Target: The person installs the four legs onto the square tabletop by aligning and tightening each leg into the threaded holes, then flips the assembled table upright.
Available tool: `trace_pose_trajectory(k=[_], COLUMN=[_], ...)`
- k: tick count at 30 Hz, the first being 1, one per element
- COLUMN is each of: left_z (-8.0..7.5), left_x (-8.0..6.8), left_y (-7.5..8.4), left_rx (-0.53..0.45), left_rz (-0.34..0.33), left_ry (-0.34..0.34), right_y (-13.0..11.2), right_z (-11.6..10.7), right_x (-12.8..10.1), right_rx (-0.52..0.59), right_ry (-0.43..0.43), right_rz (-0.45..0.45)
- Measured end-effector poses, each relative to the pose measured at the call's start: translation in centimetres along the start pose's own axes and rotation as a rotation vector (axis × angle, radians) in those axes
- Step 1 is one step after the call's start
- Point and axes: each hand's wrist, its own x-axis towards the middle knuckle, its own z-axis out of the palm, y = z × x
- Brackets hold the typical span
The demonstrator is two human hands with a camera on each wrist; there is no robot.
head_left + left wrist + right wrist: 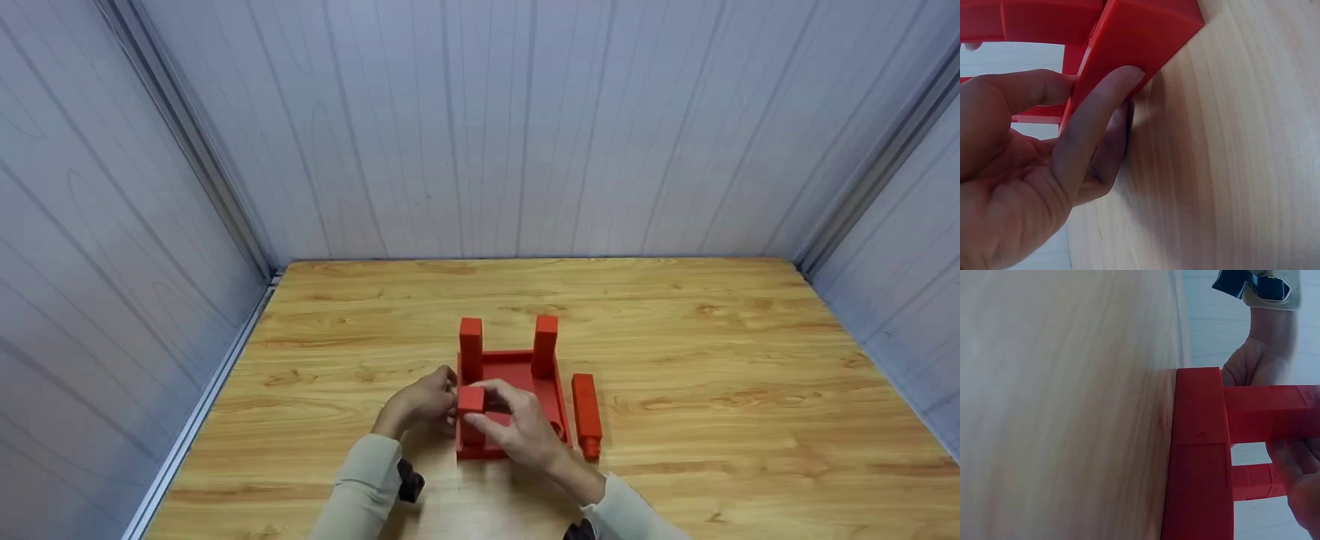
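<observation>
A red tray-like base (523, 369) lies on the wooden table with three square red legs standing up from its corners. My left hand (427, 397) pinches the base's left side; in the left wrist view, a finger lies along the outer wall (1145, 42). My right hand (525, 431) grips the top of the near-left leg (471, 400) between thumb and fingers. The far-left leg (471, 349) and far-right leg (545, 345) stand untouched. At the near-right corner a round socket (556, 428) shows, partly behind my right hand. The right wrist view shows the gripped leg (1266, 410) upright on the base.
A loose red leg (586, 409) with a narrower round end lies on the table just right of the base. Pale panel walls (487, 150) enclose the wooden table (712, 375) at the back and both sides.
</observation>
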Motion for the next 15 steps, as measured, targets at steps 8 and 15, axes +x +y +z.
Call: trace_pose_trajectory(k=[8,15], left_z=[0.0,0.0], left_x=[0.1,-0.1], left_y=[0.0,0.2], left_rx=[0.035,0.071], left_rz=[0.006,0.013], left_ry=[0.013,0.026], right_y=[2.5,3.6], right_z=[0.5,0.6], right_x=[-0.2,-0.3], right_rx=[-0.02,-0.003], right_ry=[0.017,0.006], right_rz=[0.007,-0.006])
